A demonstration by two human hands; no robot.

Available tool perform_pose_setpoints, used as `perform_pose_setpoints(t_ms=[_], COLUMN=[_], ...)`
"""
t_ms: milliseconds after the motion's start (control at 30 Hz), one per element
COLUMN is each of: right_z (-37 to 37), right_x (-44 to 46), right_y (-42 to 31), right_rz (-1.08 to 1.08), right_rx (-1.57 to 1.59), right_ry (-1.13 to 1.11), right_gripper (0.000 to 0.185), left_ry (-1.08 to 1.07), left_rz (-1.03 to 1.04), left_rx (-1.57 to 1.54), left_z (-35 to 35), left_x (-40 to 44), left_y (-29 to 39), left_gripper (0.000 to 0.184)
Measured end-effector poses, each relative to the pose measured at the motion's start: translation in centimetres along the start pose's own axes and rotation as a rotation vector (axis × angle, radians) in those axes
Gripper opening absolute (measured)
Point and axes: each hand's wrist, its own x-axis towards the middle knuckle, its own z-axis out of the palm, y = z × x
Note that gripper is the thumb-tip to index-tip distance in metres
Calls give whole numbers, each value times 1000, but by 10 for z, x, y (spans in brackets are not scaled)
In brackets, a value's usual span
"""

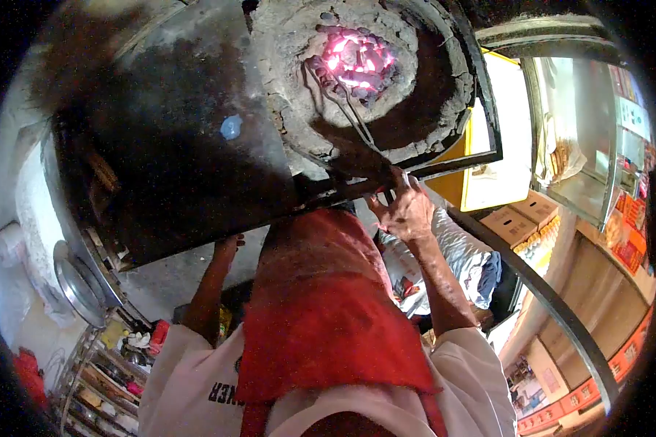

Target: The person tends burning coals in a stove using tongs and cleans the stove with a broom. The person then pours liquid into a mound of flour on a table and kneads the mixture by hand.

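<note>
Glowing coals (pixel 357 60) lie heaped in the round clay fire pit (pixel 273 109) at the top. Long dark metal tongs (pixel 351 115) reach over the pit, their far end beside the coals. My right hand (pixel 407 209) is at the near edge of the pit, its fingers closed around the tongs' handle end, which is partly in shadow. My left hand (pixel 231 244) is low on the left, by the front edge of the dark metal counter (pixel 189 156). That edge hides most of its fingers.
A pale blue spot (pixel 230 127) marks the counter. At the left stands a round metal lid (pixel 80 284) above a rack (pixel 98 386). Cardboard boxes (pixel 510 224), a silvery sack (pixel 452 255) and a dark metal bar (pixel 561 313) are on the right.
</note>
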Motion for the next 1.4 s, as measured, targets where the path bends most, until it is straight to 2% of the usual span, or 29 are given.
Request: perform_pose_setpoints(t_ms=[167, 267, 333, 467, 533, 633, 767, 900, 1033, 1133, 1300, 1400], right_z=[-4, 1, 1, -3, -5, -8, -18, -20, -32, -24, -25, -35], right_x=[7, 4, 1, -2, -12, -31, -44, -57, -65, -64, -50, -43], right_y=[-11, 4, 10, 18, 19, 39, 49, 54, 50, 56, 56, 50], right_rz=[6, -69, -66, -51, -33, -63, 96, 42, -17, 11, -34, -141], right_rx=[-74, -57, -96, -123, -65, -48, -45, 3, 44, -37, -13, -188], right_ry=[-13, 6, 22, 64, 114, 191, 147, 197, 94, 18, 17, 89], right_gripper=[59, 52, 50, 45, 44, 44, 46, 44, 45, 44, 45, 47], left_ry=[29, -83, 3, -33, 40, 51, 39, 34, 36, 33, 39, 38], left_rz=[2, 54, 57, 40, 27, -4, 1, 3, 10, 10, 9, 13], left_rx=[-7, -37, 35, 26, 84, 36, 50, 71, 85, 89, 93, 100], left_z=[-3, -3, 4, 14, 25, 6, 6, 7, 8, 11, 12, 14], left_x=[3, -1, -6, -18, -33, 10, 10, 0, 0, 1, 1, 3], left_y=[-10, -7, -4, 16, 36, -4, -3, 0, 3, 6, 7, 7], left_gripper=[22, 23, 24, 26, 26, 27, 27, 27, 27, 27, 26, 26])
